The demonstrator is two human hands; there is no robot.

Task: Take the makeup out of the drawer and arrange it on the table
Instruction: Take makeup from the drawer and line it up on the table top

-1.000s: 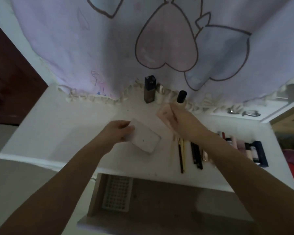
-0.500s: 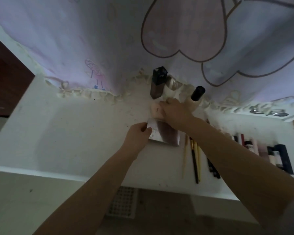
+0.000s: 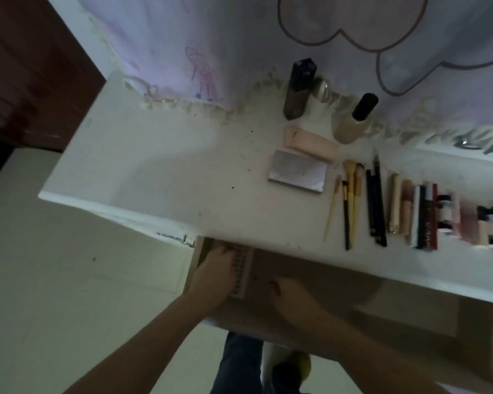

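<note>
item: grid tray, under my left hand; grip unclear. right hand hovering loose, holding nothing. risk: tray snagging drawer wall.

Two hands – four brushes – two bottles.

The picture is dim and soft all over, with a cool, flat cast. The table is palest toward nine o'clock, and the drawer below it lies in shadow. Motion blur smears the makeup at three o'clock. The table's edges slant and bow toward the frame's corners.
</note>
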